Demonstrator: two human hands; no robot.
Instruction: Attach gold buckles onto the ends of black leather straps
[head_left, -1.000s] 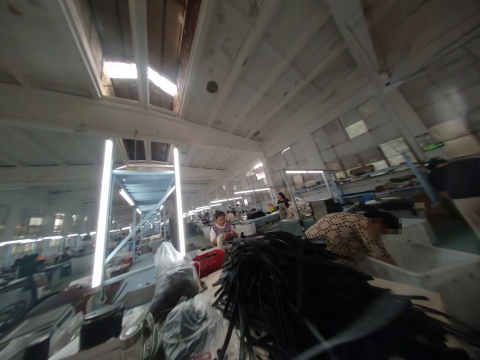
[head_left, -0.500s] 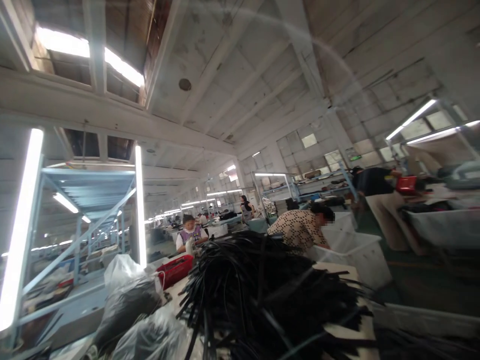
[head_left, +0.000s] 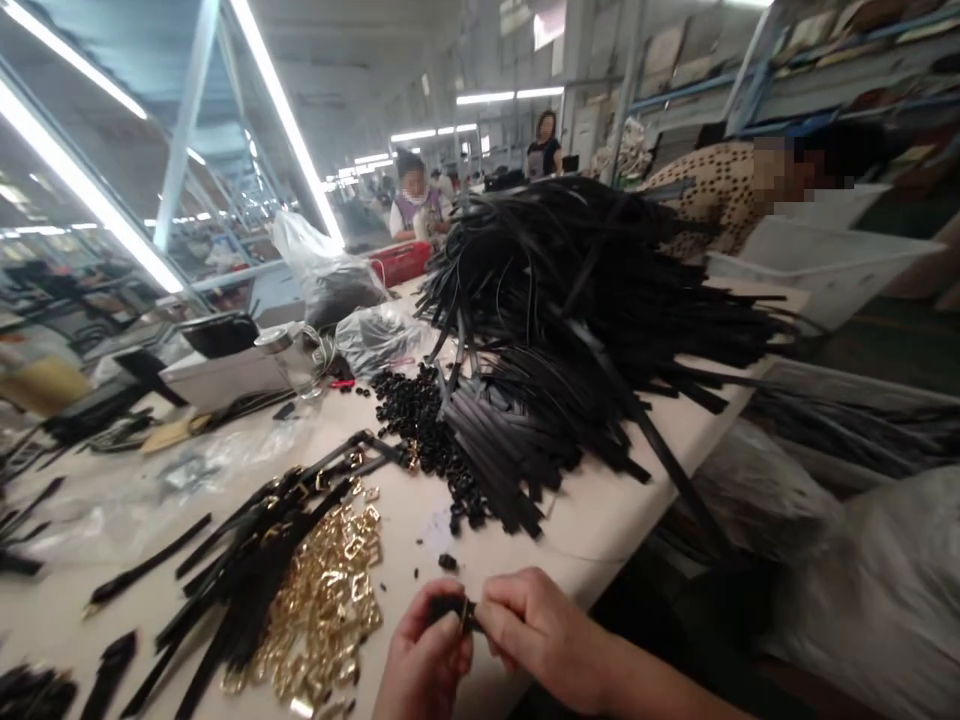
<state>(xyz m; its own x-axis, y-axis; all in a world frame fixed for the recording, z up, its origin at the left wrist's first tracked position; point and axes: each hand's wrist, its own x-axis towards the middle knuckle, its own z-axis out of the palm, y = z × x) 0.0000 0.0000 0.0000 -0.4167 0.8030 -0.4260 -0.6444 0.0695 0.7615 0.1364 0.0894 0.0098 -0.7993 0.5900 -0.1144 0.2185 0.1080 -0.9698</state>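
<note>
My left hand (head_left: 424, 655) and my right hand (head_left: 538, 630) meet at the near edge of the table (head_left: 585, 520). Between their fingertips they pinch a small black strap piece with a gold buckle (head_left: 456, 610). Just left of my hands lies a heap of gold buckles (head_left: 322, 600). Beside it lie finished black straps (head_left: 247, 560) with buckles on them. Farther back is a pile of small black loops (head_left: 420, 420) and a big heap of long black straps (head_left: 585, 300).
Plastic bags (head_left: 330, 270) and a red basket (head_left: 401, 262) stand at the table's far end. A person in a spotted top (head_left: 712, 185) bends over a white bin (head_left: 825, 260) at the right. Other workers sit farther back. Bagged goods (head_left: 862, 580) lie on the floor at right.
The view has dropped from the ceiling and hall down to the table. My hands, the buckles and the strap piece have come into view.
</note>
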